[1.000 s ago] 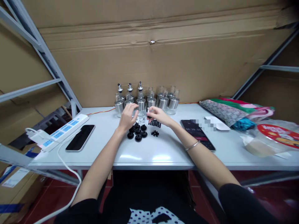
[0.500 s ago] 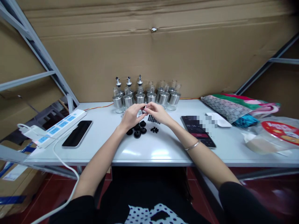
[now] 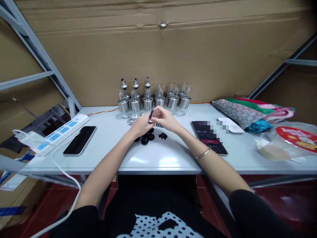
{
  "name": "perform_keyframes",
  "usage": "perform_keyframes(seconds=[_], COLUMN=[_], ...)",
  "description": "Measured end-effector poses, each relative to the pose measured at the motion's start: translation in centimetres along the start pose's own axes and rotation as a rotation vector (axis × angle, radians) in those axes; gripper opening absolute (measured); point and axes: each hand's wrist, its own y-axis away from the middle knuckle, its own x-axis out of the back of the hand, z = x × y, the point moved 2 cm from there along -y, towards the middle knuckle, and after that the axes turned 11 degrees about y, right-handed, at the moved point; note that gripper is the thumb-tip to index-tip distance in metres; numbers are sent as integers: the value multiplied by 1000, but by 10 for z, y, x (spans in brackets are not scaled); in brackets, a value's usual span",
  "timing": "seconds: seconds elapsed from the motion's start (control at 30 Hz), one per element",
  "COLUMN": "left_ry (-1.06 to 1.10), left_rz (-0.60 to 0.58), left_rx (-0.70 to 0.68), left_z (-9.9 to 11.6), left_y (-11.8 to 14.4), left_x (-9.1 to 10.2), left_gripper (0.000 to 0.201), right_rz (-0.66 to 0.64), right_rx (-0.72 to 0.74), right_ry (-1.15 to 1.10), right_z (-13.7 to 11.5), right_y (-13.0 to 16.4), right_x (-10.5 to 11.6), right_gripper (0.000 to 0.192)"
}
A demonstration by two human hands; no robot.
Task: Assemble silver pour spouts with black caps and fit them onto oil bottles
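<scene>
A: What did the head view show at the hands?

B: Both met over the middle of the bench (image 3: 158, 162), nearer its back edge. The left hand (image 3: 140, 126) and right hand (image 3: 165, 119) were pinched together on one small black spout piece (image 3: 151, 115), held upright just above the bench top.

A: And under them?

B: A cluster of black caps (image 3: 146, 138) lay just below the left hand, with a smaller heap of black bits (image 3: 162, 136) beside it. Behind, along the back edge, stood a row of glass and steel bottles (image 3: 153, 99); three at the left carried spouts.

A: Any writing?

B: The dark phone (image 3: 209, 141) right of the hands showed digits starting "00:38", the rest blurred. A red printed bag (image 3: 296, 137) sat at the right edge; its print was too small to read. A second phone (image 3: 79, 140) and a white power strip (image 3: 56, 135) lay toward the left edge.
</scene>
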Motion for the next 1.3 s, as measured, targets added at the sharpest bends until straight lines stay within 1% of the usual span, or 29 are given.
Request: perform_keyframes(seconds=[0.07,0.13,0.2,0.27,0.33,0.4,0.5,0.6,0.77,0.97,1.03,1.13,1.27,1.3], left_ry=[-74,-145,-186,-216,-248,-276,-305,-323,-332,-344,-340,-324,-298,-292], left_rz=[25,43,32,10,-6,-16,-14,-4,16,82,103,141,194,203], left_rx=[34,77,113,129,128,120,96,63,31,-28,-22,2,19,18], left_z=[4,7,10,12,12,11,10,9,9,14,12,8,1,0], left_y=[0,1,2,2,3,3,4,4,4,3,3,3,4,4], left_x=[2,5,7,7,6,5,5,7,6,4,6,13,19,20], left_gripper=[9,3,6,8,12,16,10,7,6,11,12,16,22,22], right_rz=[37,67,83,80,68,56,46,33,48,152,162,146,82,63], right_rx=[43,118,217,315,389,432,473,501,445,331,267,163,69,37], right_ry=[183,414,626,771,851,906,971,1024,1028,890,818,696,615,609], right_z=[-5,-9,-13,-15,-15,-15,-17,-19,-16,-18,-19,-15,1,6], right_y=[2,4,5,6,6,6,6,8,8,8,7,2,-5,-6], right_x=[1,3,5,7,8,9,8,4,-1,-2,-2,6,26,31], right_gripper=[20,17,16,19,26,33,42,46,49,56,51,36,19,13])
